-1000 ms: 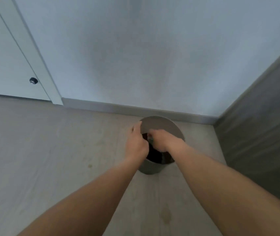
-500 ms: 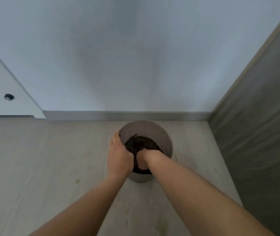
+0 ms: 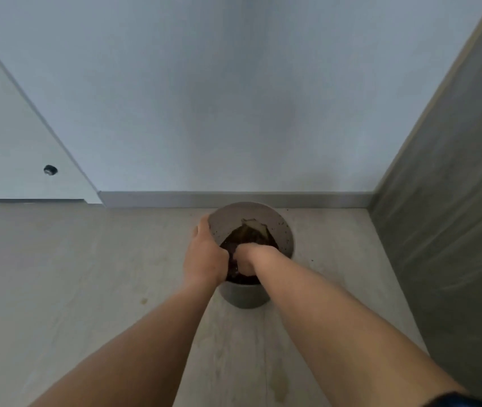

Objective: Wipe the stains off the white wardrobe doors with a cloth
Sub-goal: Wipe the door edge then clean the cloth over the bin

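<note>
Both arms stretch down: left hand (image 3: 204, 257) grips the bucket (image 3: 245, 298) rim, right hand (image 3: 247, 259) clutches dark cloth (image 3: 252, 237) inside.

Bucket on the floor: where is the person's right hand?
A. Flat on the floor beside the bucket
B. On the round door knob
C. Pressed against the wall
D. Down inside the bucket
D: the right hand reaches down inside the grey bucket among its dark contents, while the left hand holds the rim.
</note>
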The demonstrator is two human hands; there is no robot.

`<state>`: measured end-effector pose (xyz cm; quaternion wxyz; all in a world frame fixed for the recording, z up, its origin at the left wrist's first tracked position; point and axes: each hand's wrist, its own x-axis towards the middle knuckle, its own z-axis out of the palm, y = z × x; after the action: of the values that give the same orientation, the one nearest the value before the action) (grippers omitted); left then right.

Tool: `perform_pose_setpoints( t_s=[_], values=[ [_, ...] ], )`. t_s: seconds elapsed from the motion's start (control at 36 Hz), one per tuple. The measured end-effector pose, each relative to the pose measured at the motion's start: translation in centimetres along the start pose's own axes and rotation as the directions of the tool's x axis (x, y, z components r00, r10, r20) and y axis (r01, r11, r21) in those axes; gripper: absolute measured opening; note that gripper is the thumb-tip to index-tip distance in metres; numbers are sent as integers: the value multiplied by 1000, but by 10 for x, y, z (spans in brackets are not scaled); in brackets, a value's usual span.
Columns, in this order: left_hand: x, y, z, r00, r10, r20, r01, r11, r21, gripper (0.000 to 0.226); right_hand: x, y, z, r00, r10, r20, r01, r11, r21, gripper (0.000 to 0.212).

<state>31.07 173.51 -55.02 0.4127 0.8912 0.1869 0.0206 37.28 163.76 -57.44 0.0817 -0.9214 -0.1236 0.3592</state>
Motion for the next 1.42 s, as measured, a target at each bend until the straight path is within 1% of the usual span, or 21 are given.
perform_pose_setpoints(
  t_s=[0.03, 0.08, 0.11, 0.19, 0.31, 0.36, 0.44, 0.5, 0.61, 0.72, 0.81, 0.83, 0.94, 1.0, 1.08, 1.14, 1.22, 1.25, 1.31, 1.36, 1.42],
  values=[
    [1, 1, 0, 1000, 5, 5, -5, 1000, 17, 75, 3, 2, 2, 998, -37, 43, 35, 999, 29, 35],
    [1, 1, -3, 1000, 23, 9, -23, 998, 55, 74, -5, 1, -3, 997, -73, 21, 71, 994, 80, 35],
    [1, 2, -5, 1000, 31, 5, -31, 997, 76, 74, -12, -1, -7, 997, -77, -33, 80, 989, 126, 33],
    [-2, -2, -10, 996, 73, 41, -79, 981, 174, 80, -42, 1, -29, 969, -98, -226, 153, 959, 238, 45],
    [-10, -4, -22, 982, 140, 124, -172, 940, 295, 82, -76, 17, -55, 951, -135, -276, 216, 932, 290, 25],
    [-9, 0, -29, 959, 207, 192, -264, 898, 352, 80, -85, 26, -63, 940, -181, -288, 281, 891, 357, 24],
    [2, 14, -38, 927, 255, 274, -329, 905, 269, 69, -92, 38, -66, 923, -208, -323, 354, 788, 504, 30],
    [7, 24, -42, 917, 218, 334, -280, 948, 150, 58, -95, 43, -66, 905, -210, -369, 399, 718, 570, 35],
    [5, 32, -41, 861, 220, 458, -188, 975, -116, 56, -97, 49, -65, 881, -172, -441, 450, 594, 668, 30],
    [5, 38, -33, 873, 262, 411, -254, 964, -76, 37, -94, 49, -64, 857, -80, -509, 481, 477, 735, 19],
    [4, 35, -32, 900, 226, 372, -197, 974, -114, 14, -90, 50, -62, 848, 42, -528, 472, 393, 789, 14],
    [4, 34, -33, 910, 201, 363, -155, 976, -153, 12, -86, 52, -60, 838, 89, -538, 465, 397, 791, 14],
    [1, 30, -34, 939, 52, 341, 60, 949, -311, 13, -82, 49, -51, 757, 278, -592, 363, 574, 734, 28],
    [-1, 31, -32, 954, -22, 299, 131, 928, -350, 8, -84, 43, -46, 727, 326, -604, 365, 562, 743, 31],
    [-4, 31, -28, 964, -125, 237, 211, 899, -383, 10, -81, 25, -39, 788, 267, -555, 397, 469, 789, 34],
    [-5, 34, -26, 955, -128, 267, 232, 884, -406, 6, -78, 11, -34, 831, 207, -516, 382, 462, 801, 32],
    [-10, 38, -26, 939, -81, 335, 230, 871, -435, 16, -76, -6, -27, 870, 170, -463, 363, 416, 834, 24],
    [-12, 40, -26, 933, -65, 355, 231, 864, -448, 23, -74, -10, -25, 871, 180, -456, 356, 406, 841, 25],
    [-18, 42, -28, 918, -33, 394, 236, 845, -479, 33, -72, -15, -21, 843, 222, -491, 357, 452, 818, 34],
    [-20, 42, -31, 916, -23, 401, 231, 848, -478, 36, -68, -19, -19, 815, 235, -530, 378, 477, 794, 39],
    [-19, 39, -34, 921, -29, 390, 224, 857, -464, 37, -65, -24, -18, 818, 219, -532, 384, 481, 789, 42]
  ],
)
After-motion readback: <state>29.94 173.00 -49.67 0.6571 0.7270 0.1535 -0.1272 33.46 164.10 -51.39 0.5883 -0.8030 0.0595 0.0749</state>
